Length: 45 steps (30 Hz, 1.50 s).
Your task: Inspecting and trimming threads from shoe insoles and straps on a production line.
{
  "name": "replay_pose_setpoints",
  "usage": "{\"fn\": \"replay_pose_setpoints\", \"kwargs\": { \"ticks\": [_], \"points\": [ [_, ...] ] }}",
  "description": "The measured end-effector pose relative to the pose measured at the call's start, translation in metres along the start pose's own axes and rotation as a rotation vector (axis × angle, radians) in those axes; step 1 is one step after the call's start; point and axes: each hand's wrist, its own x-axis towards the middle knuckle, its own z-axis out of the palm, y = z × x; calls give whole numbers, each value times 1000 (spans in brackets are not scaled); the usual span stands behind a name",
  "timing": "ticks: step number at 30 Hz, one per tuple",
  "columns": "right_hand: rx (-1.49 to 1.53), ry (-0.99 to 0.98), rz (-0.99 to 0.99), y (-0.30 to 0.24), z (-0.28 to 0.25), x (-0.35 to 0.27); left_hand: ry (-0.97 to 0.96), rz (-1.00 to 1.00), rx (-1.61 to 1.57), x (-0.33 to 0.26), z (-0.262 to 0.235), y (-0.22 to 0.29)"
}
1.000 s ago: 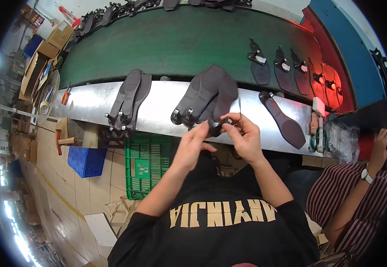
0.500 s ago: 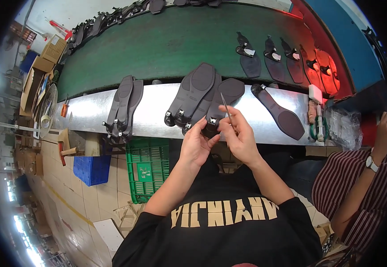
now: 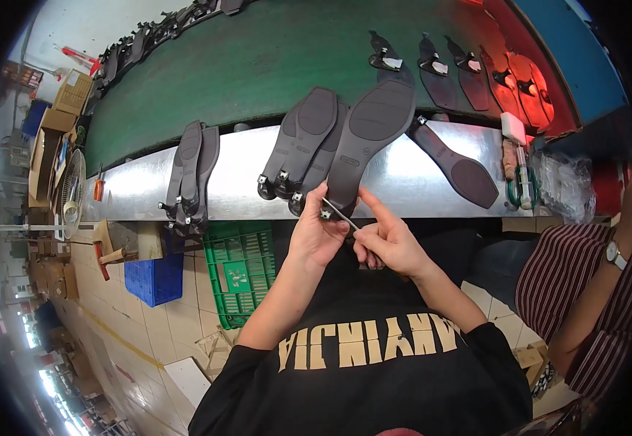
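Observation:
My left hand (image 3: 316, 236) grips the near end of a dark brown sandal (image 3: 374, 120), its sole facing up and its broad end reaching out over the metal table. In my right hand (image 3: 387, 245) is a thin pointed metal tool (image 3: 343, 216), slanting left so that its tip meets the sandal's near end, beside the left fingers. My right forefinger points up next to the sole. Further sandals (image 3: 305, 127) lie sole up just left of the held one, with small shiny buckles at their near ends. The contact point is partly hidden by my fingers.
A metal ledge (image 3: 243, 163) runs before a green conveyor belt (image 3: 258, 65) carrying sandals. More sandals (image 3: 192, 163) lie left, and a single sandal (image 3: 458, 167) right. A green crate (image 3: 240, 276) stands below. A person in a striped top (image 3: 563, 283) is at right.
The held sandal has been raised and tilted, its sole now larger in view. My right hand has swung the tool from pointing up to pointing left, against the sandal's near end.

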Motion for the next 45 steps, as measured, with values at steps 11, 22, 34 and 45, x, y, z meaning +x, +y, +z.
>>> {"fn": "replay_pose_setpoints", "kwargs": {
  "ticks": [11, 22, 34, 45],
  "points": [
    [107, 151, -153, 24, -16, 9, 43, -134, -67, 1, 0, -11],
    [173, -138, 67, 4, -4, -7, 251, 440, 242, 5, 8, -7],
    [541, -167, 99, 10, -10, 1, 20, 928, 598, 1, 8, -7],
    [-910, 334, -784, -2, 2, 14, -16, 1093, 920, -12, 13, 19]
  ]
}}
